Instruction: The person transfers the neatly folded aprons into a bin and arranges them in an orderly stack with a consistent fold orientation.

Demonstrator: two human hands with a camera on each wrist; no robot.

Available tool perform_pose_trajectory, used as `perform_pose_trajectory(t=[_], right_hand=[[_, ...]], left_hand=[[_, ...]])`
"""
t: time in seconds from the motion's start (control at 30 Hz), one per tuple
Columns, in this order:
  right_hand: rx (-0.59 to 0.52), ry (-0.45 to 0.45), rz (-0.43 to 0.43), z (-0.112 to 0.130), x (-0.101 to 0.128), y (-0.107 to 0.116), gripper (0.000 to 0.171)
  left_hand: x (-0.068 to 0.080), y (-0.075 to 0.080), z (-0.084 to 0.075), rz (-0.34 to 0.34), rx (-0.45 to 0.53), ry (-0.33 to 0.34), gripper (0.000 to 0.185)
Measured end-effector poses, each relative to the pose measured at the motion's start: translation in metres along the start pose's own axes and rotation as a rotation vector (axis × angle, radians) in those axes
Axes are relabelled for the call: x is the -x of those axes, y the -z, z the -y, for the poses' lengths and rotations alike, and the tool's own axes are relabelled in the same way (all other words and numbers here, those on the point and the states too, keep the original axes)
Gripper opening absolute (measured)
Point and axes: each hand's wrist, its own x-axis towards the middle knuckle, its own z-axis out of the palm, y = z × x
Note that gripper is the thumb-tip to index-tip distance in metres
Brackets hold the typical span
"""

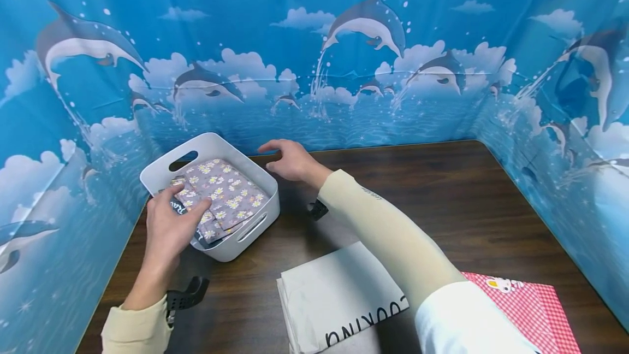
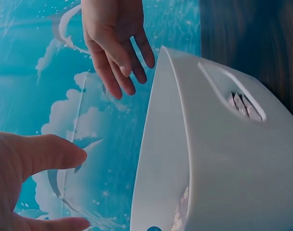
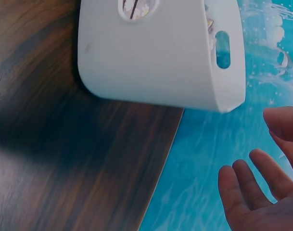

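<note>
A white plastic basket (image 1: 267, 179) with oval handle holes stands at the left of the table. In it lies a folded grey cloth (image 1: 226, 190) printed with daisies, over a dark cloth (image 1: 178, 207) with white lettering. My left hand (image 1: 169, 223) hovers at the basket's near left side, thumb and fingers spread apart and holding nothing. Beyond the basket's right rim, my right hand (image 1: 292, 161) is in the air with loosely bent fingers and nothing in it. The right wrist view shows this hand (image 3: 261, 192) apart from the basket wall (image 3: 151, 72).
A folded white cloth (image 1: 339, 294) with black lettering lies at the front middle of the wooden table (image 1: 417, 190). A red checked cloth (image 1: 530, 305) is at the front right, partly behind my right sleeve. Blue dolphin-print curtain (image 1: 275, 26) surrounds the table's back and sides.
</note>
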Motion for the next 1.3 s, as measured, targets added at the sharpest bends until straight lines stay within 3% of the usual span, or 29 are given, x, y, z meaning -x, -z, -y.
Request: perform_pose_trajectory(t=[0.23,0.67,0.87,1.1,1.3], right_hand=[[-0.025,-0.019,-0.027,-0.014,0.007,0.011,0.046],[0.005,-0.086,-0.085,-0.042,0.028,0.031,0.046],[0.008,-0.098,-0.100,-0.068,0.044,0.046,0.046],[0.082,-0.162,-0.115,-0.107,0.065,0.060,0.047],[0.100,-0.181,-0.129,-0.123,0.078,0.068,0.047]], left_hand=[[0.001,-0.012,-0.012,0.053,-0.037,-0.027,0.084],[0.021,-0.049,-0.047,0.116,-0.091,-0.285,0.068],[0.034,-0.064,-0.061,0.149,-0.086,-0.400,0.063],[0.048,-0.084,-0.072,0.210,-0.124,-0.440,0.061],[0.055,-0.106,-0.077,0.238,-0.130,-0.503,0.058]])
